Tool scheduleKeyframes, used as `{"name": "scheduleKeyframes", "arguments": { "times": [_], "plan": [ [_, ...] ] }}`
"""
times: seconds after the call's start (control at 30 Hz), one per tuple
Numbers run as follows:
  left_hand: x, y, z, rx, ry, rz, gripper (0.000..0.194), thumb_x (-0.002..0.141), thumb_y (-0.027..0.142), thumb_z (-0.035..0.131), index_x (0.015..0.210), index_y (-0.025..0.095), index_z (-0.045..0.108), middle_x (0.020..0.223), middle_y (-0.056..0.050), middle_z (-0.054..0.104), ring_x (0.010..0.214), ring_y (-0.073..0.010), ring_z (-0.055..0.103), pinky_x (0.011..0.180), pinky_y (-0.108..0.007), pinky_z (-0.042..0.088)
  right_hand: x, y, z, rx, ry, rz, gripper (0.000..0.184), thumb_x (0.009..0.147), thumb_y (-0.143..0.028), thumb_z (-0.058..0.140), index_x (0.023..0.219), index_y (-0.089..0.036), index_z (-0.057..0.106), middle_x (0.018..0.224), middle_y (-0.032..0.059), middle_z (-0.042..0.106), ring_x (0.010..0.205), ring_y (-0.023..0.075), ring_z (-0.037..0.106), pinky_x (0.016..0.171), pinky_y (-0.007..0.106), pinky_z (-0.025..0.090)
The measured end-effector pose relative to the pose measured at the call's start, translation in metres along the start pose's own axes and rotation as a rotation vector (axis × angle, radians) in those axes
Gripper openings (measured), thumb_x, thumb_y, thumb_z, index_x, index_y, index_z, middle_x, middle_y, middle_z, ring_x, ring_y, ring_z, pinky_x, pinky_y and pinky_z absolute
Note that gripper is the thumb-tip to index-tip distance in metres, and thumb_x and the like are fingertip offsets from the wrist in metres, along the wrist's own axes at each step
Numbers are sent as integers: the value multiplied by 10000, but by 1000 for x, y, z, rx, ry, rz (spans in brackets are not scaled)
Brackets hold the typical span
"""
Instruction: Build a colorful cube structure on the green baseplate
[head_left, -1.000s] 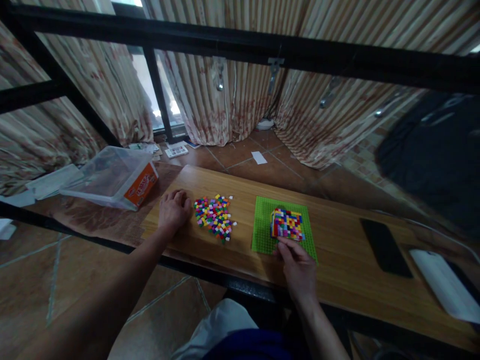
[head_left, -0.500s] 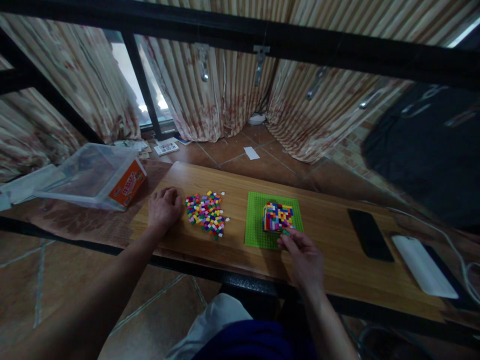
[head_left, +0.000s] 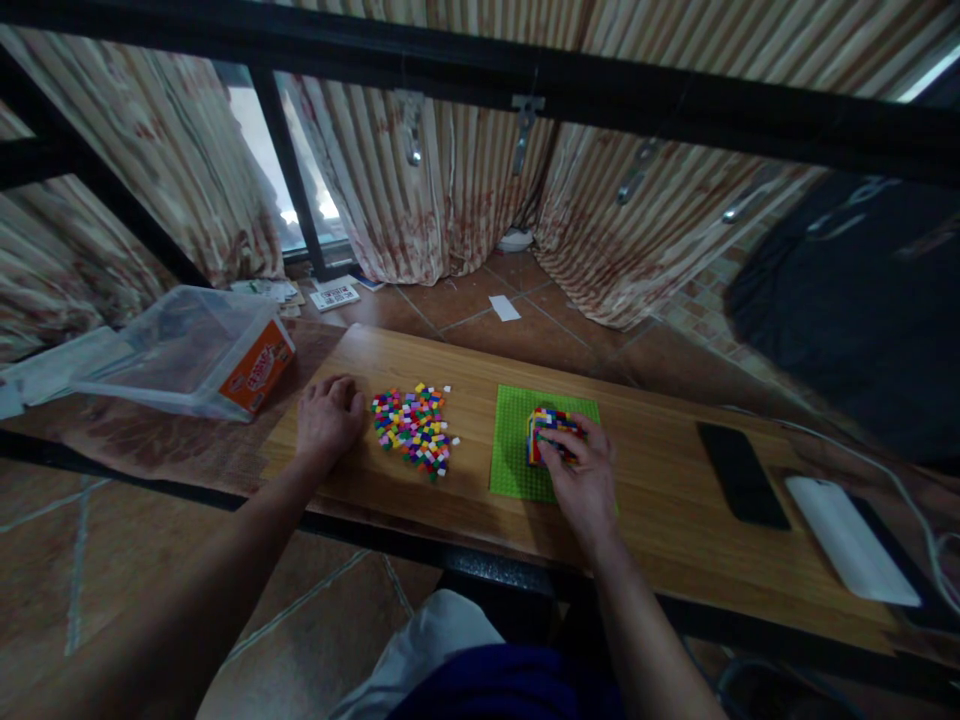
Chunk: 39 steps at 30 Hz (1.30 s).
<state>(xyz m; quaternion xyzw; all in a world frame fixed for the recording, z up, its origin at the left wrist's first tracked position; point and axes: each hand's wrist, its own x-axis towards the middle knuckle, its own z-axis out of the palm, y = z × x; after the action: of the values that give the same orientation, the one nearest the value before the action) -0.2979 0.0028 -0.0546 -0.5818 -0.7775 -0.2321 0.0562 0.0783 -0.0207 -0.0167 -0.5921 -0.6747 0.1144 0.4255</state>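
Observation:
My left hand (head_left: pixel 328 415) rests on the wooden table with its fingers loosely bent and apart, holding nothing visible. Just right of it lies a spread pile of small, many-coloured toy bricks (head_left: pixel 411 425). A green baseplate (head_left: pixel 510 470) carries a compact block of stacked bricks (head_left: pixel 534 440) in mixed colours. Over that block reaches my right hand (head_left: pixel 586 475), thumb and fingertips pinched at its upper left part. A small green brick (head_left: pixel 541 437) shows at those fingertips, partly hidden. The hand covers much of the block's right side.
A clear plastic bin (head_left: pixel 180 350) with an orange label stands at the table's left end. On the right lie a black phone (head_left: pixel 742 475) and a white flat device (head_left: pixel 851 540) with a cable. The table's dark front edge (head_left: pixel 450 555) runs near my lap.
My right hand has moved from the block's front edge up and over its top, towards the left, with the green brick at its fingertips. My left hand has stayed in place.

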Motion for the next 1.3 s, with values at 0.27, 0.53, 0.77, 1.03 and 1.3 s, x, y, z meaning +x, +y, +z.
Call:
{"name": "scheduleKeyframes", "arguments": {
  "times": [0.27, 0.53, 0.77, 1.03, 1.3],
  "plan": [
    [0, 0, 0, -2, 4, 1, 360, 870, 373, 480, 1124, 191, 660, 1223, -123, 646, 1129, -316, 551, 1019, -464, 414, 0, 8, 9, 31, 2, 46, 168, 818, -380, 643, 878, -288, 771, 1294, 70, 564, 1217, 267, 457, 1052, 521, 348],
    [1, -2, 1, -13, 3, 12, 371, 877, 374, 471, 1128, 178, 662, 1230, -134, 644, 1141, -318, 552, 1023, -464, 413, 1, 11, 11, 119, 56, 116, 140, 803, -324, 628, 801, -259, 753, 1241, 69, 587, 1198, 247, 486, 1035, 483, 368],
    [1, -3, 2, -20, 5, 9, 387, 879, 387, 464, 1142, 178, 656, 1239, -139, 640, 1145, -324, 545, 1030, -472, 404, 3, 11, 13, 141, 81, 140, 113, 775, -300, 641, 803, -259, 743, 1217, 64, 604, 1182, 253, 510, 1032, 504, 373],
    [1, -1, 0, -25, -6, 2, 394, 877, 388, 464, 1152, 180, 655, 1242, -140, 638, 1151, -326, 544, 1038, -475, 397, 4, 9, 19, 180, 117, 192, 109, 754, -265, 625, 794, -247, 726, 1224, 70, 597, 1172, 254, 522, 1030, 513, 373],
    [1, -1, 0, -2, 6, 21, 386, 875, 377, 466, 1128, 159, 661, 1230, -153, 646, 1130, -335, 556, 1010, -476, 416, 8, 10, 13, 135, 72, 172, 121, 746, -280, 634, 819, -241, 721, 1193, 84, 613, 1152, 265, 535, 1036, 523, 374]
  ]
}}
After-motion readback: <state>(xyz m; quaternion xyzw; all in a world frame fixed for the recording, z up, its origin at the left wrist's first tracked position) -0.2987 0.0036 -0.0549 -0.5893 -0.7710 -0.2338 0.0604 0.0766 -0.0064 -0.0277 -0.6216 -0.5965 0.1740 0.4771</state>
